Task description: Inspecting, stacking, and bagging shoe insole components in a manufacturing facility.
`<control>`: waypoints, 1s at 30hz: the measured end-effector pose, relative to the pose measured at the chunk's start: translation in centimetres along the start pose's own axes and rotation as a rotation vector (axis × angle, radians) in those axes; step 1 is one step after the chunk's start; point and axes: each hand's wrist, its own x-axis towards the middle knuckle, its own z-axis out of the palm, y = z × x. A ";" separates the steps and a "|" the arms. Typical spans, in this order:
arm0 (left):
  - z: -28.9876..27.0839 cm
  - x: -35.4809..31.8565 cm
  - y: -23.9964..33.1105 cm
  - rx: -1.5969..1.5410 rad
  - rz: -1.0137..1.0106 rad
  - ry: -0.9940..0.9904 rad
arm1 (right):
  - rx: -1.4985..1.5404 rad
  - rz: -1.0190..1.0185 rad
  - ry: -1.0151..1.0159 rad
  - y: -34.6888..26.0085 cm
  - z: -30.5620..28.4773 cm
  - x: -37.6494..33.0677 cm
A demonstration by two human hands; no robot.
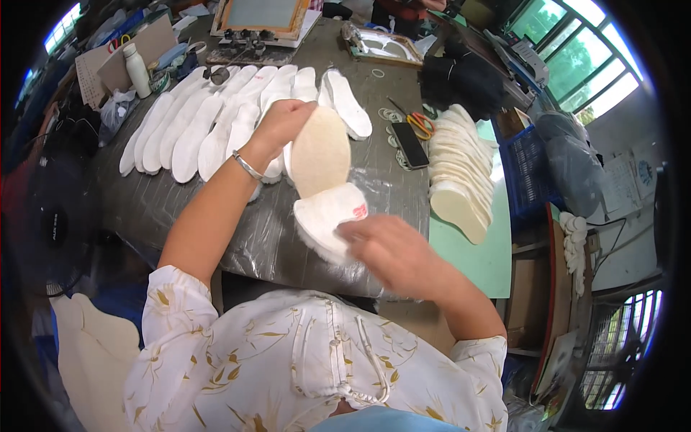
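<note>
My left hand [282, 124] holds a cream shoe insole [320, 153] by its top end, lifted above the grey table [180, 209] with its plain underside facing me. My right hand [392, 252] rests on a small stack of white insoles [327, 216] at the near edge of the table; the top one carries a red mark. A silver bracelet sits on my left wrist. Behind my left hand, a row of white insoles [209, 122] lies side by side across the table.
A fanned pile of cream insoles [461, 173] lies on the right, beside a phone [410, 144] and orange-handled scissors [421, 124]. A framed screen [263, 18], a white bottle [137, 70] and clutter stand at the back. A blue crate [529, 173] sits right of the table.
</note>
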 end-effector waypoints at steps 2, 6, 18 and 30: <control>1.2 -0.9 -0.6 -0.059 -0.058 -0.133 | -0.017 0.126 0.111 1.3 0.0 0.0; 3.8 -2.7 -1.2 -0.276 -0.078 -0.234 | 0.199 0.296 0.216 3.9 0.1 0.8; 5.7 -7.8 -11.5 -0.623 -0.175 -1.090 | 0.374 0.525 0.295 5.2 -0.2 -2.0; 6.5 -8.2 -8.3 -0.452 0.023 -1.061 | 0.187 0.614 -0.068 2.3 -5.1 -1.2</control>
